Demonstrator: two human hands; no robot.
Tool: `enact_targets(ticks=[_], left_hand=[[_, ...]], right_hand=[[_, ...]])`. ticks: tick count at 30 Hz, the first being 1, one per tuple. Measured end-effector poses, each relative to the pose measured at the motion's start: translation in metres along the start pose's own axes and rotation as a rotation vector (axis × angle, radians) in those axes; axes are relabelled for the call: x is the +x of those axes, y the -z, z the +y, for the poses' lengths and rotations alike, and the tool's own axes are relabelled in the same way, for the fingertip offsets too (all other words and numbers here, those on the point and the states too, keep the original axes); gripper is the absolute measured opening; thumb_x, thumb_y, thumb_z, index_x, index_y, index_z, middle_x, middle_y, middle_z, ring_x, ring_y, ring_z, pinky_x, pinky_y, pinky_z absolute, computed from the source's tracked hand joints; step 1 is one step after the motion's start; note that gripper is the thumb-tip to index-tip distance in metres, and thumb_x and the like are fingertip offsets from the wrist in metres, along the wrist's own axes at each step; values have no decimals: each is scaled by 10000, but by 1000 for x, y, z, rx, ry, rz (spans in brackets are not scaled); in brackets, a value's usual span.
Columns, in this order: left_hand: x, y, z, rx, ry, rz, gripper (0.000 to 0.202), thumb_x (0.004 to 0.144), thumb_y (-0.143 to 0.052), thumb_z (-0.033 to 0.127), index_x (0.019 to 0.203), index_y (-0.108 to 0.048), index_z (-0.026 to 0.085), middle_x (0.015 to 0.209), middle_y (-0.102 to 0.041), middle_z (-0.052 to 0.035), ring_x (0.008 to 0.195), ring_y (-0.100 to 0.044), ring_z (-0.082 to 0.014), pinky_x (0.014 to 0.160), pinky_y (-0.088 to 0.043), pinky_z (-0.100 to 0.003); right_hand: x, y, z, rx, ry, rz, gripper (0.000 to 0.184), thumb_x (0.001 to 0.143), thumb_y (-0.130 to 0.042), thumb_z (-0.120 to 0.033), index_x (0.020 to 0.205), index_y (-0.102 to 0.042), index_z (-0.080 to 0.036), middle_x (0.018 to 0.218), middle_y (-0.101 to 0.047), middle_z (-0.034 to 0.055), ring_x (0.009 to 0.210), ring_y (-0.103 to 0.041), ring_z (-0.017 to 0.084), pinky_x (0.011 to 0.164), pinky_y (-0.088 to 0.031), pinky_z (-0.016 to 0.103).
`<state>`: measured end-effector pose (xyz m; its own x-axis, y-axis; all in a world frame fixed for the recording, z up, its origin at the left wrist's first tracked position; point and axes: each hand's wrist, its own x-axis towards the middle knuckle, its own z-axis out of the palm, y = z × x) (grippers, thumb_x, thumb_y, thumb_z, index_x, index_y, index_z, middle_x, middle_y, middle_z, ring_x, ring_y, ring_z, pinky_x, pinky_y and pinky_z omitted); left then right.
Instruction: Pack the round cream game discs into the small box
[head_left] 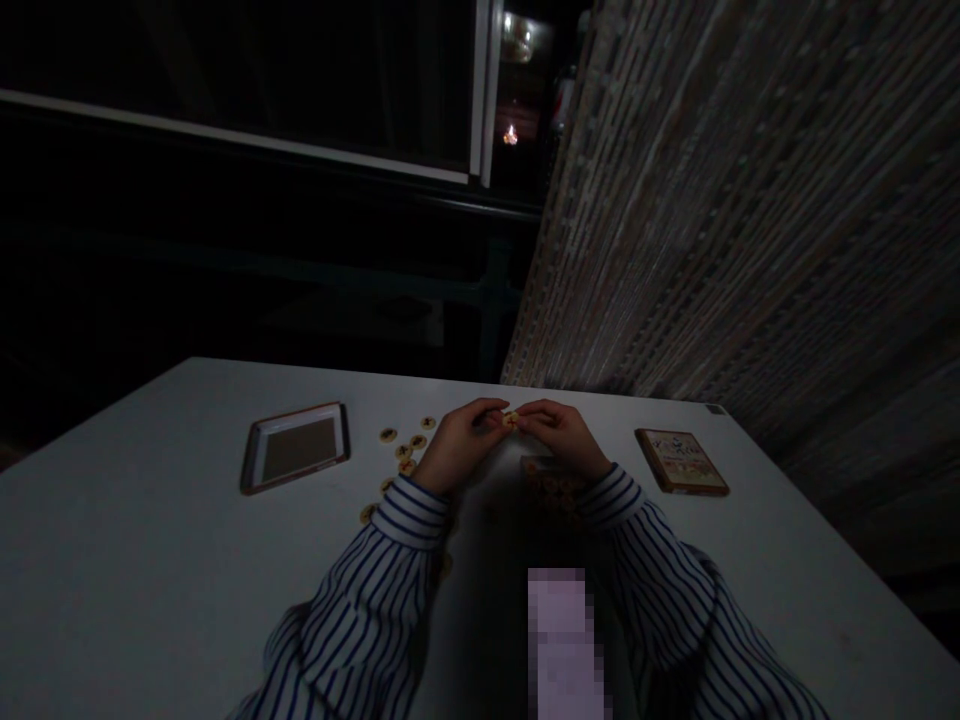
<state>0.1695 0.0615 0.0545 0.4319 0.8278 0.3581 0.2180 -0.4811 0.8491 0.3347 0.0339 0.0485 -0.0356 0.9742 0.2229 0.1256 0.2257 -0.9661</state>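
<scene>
A small round xiangqi piece point(511, 420) with a red character is held between my two hands above the table. My left hand point(466, 440) pinches it from the left with thumb and index finger, and my right hand point(561, 432) grips its right side with the fingertips. Beneath the right hand, in shadow, lies a tray point(541, 464) with several more pieces in or beside it; the dimness hides which. Left of my left wrist, several loose pieces point(405, 467) are scattered, some partly covered by the striped sleeve.
On the white table point(150, 560), an open box lid or shallow tray point(300, 448) with a brown inside rests at the left. A flat printed box point(682, 460) sits at the right. A string curtain point(637, 200) hangs behind the table's far edge, beside a dark window.
</scene>
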Motion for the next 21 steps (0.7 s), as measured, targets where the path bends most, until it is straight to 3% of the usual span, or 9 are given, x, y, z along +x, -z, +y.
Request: enact_targets(ticks=[3, 9, 15, 21], left_hand=[[0, -1, 2, -23, -23, 10, 302, 704, -564, 298, 963, -564, 142, 822, -623, -36, 762, -575, -132, 726, -467, -267], [-3, -2, 10, -11, -60, -13, 222, 721, -555, 311, 879, -554, 155, 827, -616, -25, 762, -576, -125, 722, -462, -252], [-6, -7, 16, 23, -122, -37, 169, 744, -535, 292, 851, -556, 163, 803, -606, -11, 783, -566, -124, 737, -447, -248], [-6, -17, 13, -58, -92, -53, 205, 741, -543, 323, 858, -550, 155, 824, -607, -26, 797, -576, -131, 756, -459, -266]], right_hand=[[-6, 1, -1, -72, 70, 32, 202, 669, -619, -337, 799, -598, -184, 845, -652, 38, 822, -594, 159, 764, -454, 292], [-16, 4, -8, -306, 204, 84, 172, 704, -597, -313, 820, -620, -188, 789, -648, 32, 743, -581, 146, 670, -446, 267], [-25, 8, -11, -313, 200, 102, 179, 709, -593, -334, 799, -626, -182, 767, -649, 29, 718, -574, 140, 657, -446, 261], [-32, 16, -8, -334, 207, 75, 213, 720, -579, -341, 873, -621, -199, 823, -652, 27, 757, -587, 143, 690, -464, 265]])
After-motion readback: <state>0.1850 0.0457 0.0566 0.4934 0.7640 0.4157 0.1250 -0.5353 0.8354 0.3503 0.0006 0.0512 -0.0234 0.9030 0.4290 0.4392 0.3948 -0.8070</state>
